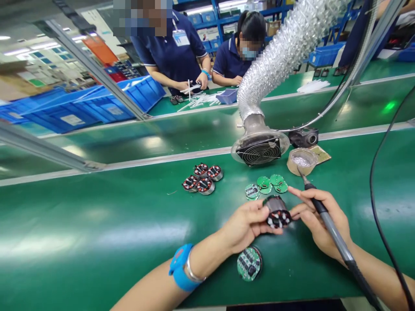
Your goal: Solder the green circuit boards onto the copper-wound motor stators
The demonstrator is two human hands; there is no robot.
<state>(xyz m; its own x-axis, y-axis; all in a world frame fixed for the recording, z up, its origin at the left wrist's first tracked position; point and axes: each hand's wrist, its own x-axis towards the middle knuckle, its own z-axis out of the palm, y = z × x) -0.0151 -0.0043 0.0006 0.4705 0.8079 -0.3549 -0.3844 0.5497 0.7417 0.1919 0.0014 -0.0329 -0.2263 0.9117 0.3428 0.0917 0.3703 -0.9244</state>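
Note:
My left hand (248,222) grips a motor stator (276,209), a round metal ring with dark windings and white and red bits on its lower face. In my right hand (324,220) lies a soldering iron (330,226), its tip pointing up and left toward a round tub (301,162) of silvery material. Fingers of that hand also reach to the stator's right side. Just behind the stator sit several round green circuit boards (264,185). Nearer me, below my left hand, rests another round part with a circuit board (249,263) on top.
Several more stators (204,178) stand in a cluster left of the boards. A fume extractor fan (259,151) hangs on a silver duct (275,60) close above the bench. The iron's black cable (374,190) loops at right. Two people (240,52) work across a conveyor beside blue bins (74,108).

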